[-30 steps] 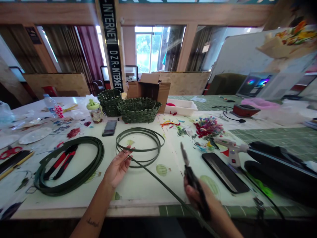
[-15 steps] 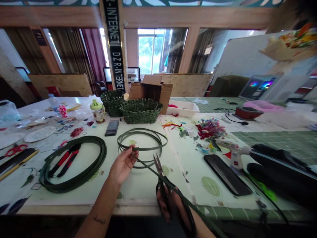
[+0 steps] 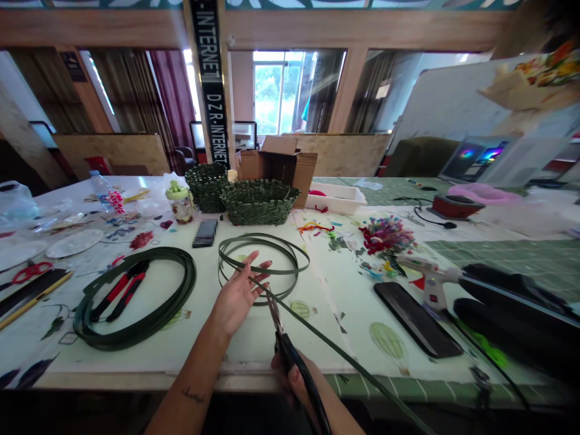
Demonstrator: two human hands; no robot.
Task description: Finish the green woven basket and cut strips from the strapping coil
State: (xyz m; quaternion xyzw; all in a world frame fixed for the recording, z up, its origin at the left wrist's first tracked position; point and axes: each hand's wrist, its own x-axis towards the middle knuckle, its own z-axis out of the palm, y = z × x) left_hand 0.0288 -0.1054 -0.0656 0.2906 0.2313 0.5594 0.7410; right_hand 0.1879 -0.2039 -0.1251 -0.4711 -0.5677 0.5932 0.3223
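The left hand rests above the table, palm up, with its fingers spread wide and not closed on anything; a dark green strip runs across the hand near the fingers, though a firm hold cannot be confirmed from this view. The right hand is at the table's near edge, its fingers curled around the handles of black-handled scissors; the blades point up and away, close beside the strip, and whether the strip lies between them cannot be determined. From the left hand, the strip extends down and to the right, past the scissors and over the table edge. Directly beyond the left hand lies a loose coil of green strip; a larger coil lies further left, around red-and-black handled pliers. Two woven green baskets stand at the far side, beside a cardboard box; a hot glue gun lies to the right.
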